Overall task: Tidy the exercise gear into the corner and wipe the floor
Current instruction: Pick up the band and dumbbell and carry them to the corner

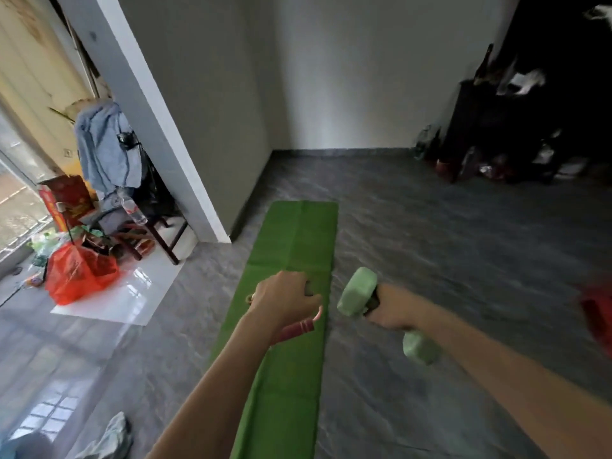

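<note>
1. the right hand (392, 308), right of centre in the frame, has its fingers wrapped around the dark handle of a pale green dumbbell (357, 293); one head sticks up to the upper left of the fist, the other shows below the wrist.
2. the left hand (284, 298), at centre, is curled into a fist over a red-handled item (299, 327), probably a jump rope; a ribbed red grip pokes out beneath the wrist and a thin pinkish cord curves beside the knuckles. a small greyish piece shows at the fingertips, but i cannot tell what it is.
3. a green yoga mat (291, 376) lies unrolled on the grey marbled floor (447, 260), running from the bottom edge up toward the middle; both hands hover above its middle stretch.
4. the room's corner (272, 150), where the grey and white walls meet, sits above the mat's far end.
5. a crumpled pale cloth (112, 438) lies on the floor at lower left.
6. at left, an orange plastic bag (77, 273) sits near a wooden chair (159, 226) draped with a blue garment (106, 150).
7. dark furniture (516, 127) with blurred clutter fills the upper right.
</note>
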{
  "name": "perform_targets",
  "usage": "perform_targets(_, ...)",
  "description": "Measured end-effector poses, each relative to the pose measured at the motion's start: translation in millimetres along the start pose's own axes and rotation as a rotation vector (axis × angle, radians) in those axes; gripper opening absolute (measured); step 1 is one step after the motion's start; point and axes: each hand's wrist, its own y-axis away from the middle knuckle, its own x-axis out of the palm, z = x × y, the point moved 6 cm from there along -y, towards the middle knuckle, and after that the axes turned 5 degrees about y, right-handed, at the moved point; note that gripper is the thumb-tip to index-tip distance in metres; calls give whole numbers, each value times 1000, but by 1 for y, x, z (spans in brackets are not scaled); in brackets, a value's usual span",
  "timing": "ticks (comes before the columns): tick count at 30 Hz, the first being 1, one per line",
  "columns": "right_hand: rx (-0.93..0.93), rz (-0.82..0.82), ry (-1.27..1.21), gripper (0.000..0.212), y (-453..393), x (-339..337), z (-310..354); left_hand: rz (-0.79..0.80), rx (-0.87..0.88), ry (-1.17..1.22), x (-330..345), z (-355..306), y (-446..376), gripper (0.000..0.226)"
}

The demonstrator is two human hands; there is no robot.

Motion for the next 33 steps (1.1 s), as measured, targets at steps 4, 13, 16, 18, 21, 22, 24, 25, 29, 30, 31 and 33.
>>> perform_targets(4,23,-27,-121,29,-23,-37,-31,51,54,-78,-8,-36,-47,27)
perform_targets(13,117,42,-281,11,-116,-104,-78,31,138,-176,-23,-79,-185,25)
perform_targets(16,134,8,-262,10,-169,-138,-85,8,148,-153,-35,-83,-246,23)
perform_targets(18,146,-13,-243,11,-205,-164,-89,-8,148,-136,-44,-83,-288,24)
perform_targets(21,143,0,-176,17,-253,-201,-95,-20,161,-121,-57,-83,-349,24)
perform_targets(22,135,1,-133,16,-267,-214,-96,-23,172,-123,-61,-84,-367,24)
perform_targets(24,134,-15,-47,19,-293,-236,-99,-19,194,-134,-68,-88,-401,23)
perform_targets(25,146,-18,-10,21,-306,-245,-101,-9,203,-139,-71,-90,-416,23)
perform_targets(29,186,-7,137,14,-355,-274,-116,28,234,-133,-69,-93,-469,22)
perform_targets(30,191,-12,160,16,-367,-282,-119,41,241,-132,-68,-94,-481,21)
perform_targets(31,190,-20,175,16,-379,-289,-121,52,245,-133,-67,-95,-492,21)
perform_targets(33,179,-30,182,11,-402,-303,-127,61,248,-136,-66,-97,-516,21)
